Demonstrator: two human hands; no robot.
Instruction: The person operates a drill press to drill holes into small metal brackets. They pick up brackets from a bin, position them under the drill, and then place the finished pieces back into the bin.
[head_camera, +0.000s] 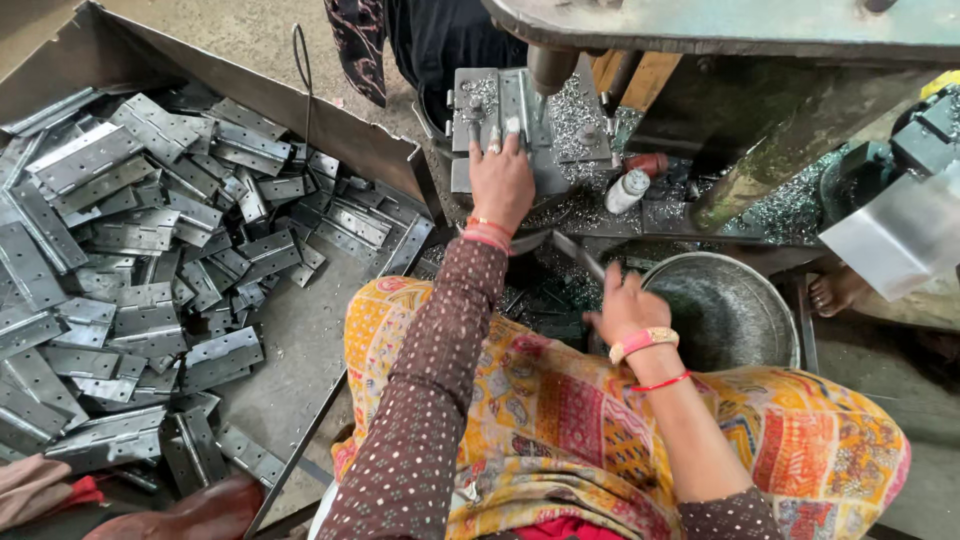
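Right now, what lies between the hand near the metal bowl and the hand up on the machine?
In the head view, between the right hand and the left hand lie scattered metal shavings and a thin metal strip.

A big metal tray (300, 330) on the left holds a loose heap of grey hinges (130, 250), some flat, some tilted over others; a bent wire (300, 70) stands at its far wall; a reddish-brown cloth (190, 512) lies at its near corner. Right of the machine a small white bottle (627, 190) lies tilted among metal shavings (790, 205); another person's bare foot (838, 290) rests on the floor beside a pale sheet (900, 235).
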